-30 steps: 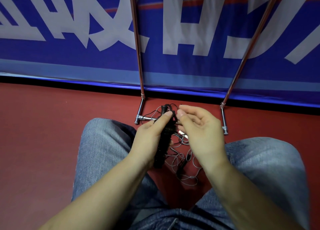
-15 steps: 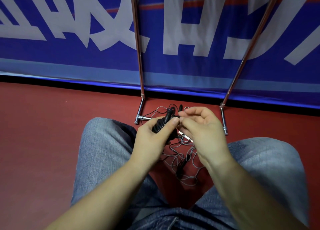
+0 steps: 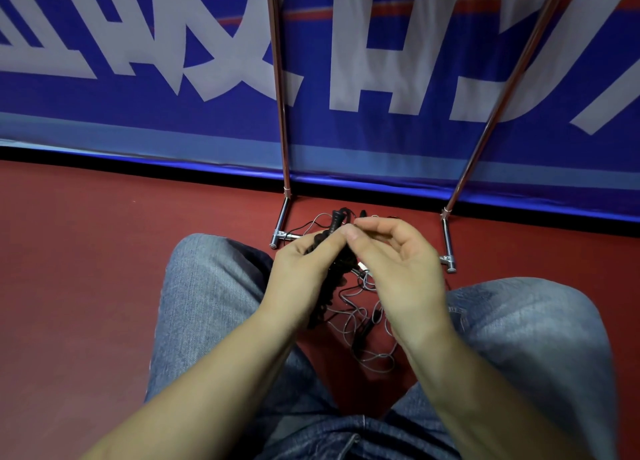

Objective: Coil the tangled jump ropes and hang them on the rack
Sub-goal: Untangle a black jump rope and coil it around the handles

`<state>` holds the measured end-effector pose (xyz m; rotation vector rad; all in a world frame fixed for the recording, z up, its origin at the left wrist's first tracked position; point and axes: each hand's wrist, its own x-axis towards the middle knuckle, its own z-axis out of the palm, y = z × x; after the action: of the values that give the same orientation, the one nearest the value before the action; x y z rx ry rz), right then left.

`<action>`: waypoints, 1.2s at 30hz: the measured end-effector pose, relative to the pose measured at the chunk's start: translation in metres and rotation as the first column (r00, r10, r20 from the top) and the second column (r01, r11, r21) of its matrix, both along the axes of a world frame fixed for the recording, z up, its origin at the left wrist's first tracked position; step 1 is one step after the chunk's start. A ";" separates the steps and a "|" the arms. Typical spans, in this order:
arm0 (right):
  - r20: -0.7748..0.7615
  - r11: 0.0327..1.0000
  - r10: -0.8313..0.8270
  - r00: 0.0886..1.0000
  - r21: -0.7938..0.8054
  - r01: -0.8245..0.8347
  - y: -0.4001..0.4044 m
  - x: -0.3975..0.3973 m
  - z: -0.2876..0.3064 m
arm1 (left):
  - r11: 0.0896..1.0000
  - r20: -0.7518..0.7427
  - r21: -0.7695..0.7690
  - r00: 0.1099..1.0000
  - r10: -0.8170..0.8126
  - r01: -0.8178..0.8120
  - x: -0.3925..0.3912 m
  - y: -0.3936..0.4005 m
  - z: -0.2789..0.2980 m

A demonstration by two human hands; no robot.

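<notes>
A black ribbed jump rope handle (image 3: 335, 224) sticks up between my hands, and its dark length hangs down past my left palm. My left hand (image 3: 304, 272) grips that handle, thumb pressed along it. My right hand (image 3: 398, 269) pinches thin cord at its fingertips, right beside the left thumb. A tangle of thin grey and black rope (image 3: 363, 324) lies on the red floor between my knees. The metal rack (image 3: 282, 120) stands just beyond, with two upright poles and feet on the floor.
My knees in blue jeans (image 3: 214, 297) flank the tangle on both sides. A blue banner wall (image 3: 381, 61) with white lettering rises behind the rack. Red floor (image 3: 86, 269) stretches out to the left.
My left hand raised and tilted the black handle, bunching it up, then let its length hang down again. My right fingertips stayed pinched close to the left thumb.
</notes>
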<state>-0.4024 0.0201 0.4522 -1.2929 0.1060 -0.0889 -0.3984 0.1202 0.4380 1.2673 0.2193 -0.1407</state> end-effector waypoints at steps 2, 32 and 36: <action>0.009 1.000 0.010 1.000 0.015 -0.010 0.003 -0.001 -0.002 | 0.997 -0.002 -0.079 1.000 0.008 -0.008 -0.001 -0.003 0.002; -0.242 0.987 0.006 0.970 0.160 0.034 -0.039 0.046 0.011 | 1.000 0.182 0.004 0.983 0.013 -0.014 -0.006 -0.018 0.023; -0.142 0.994 0.110 0.984 0.020 -0.108 -0.045 0.050 0.039 | 0.997 0.159 0.040 0.984 -0.077 0.071 0.007 -0.010 0.028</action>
<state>-0.3528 -0.0244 0.4917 -1.2897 0.1580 0.0988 -0.3911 0.1105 0.4657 1.3145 0.0357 -0.0983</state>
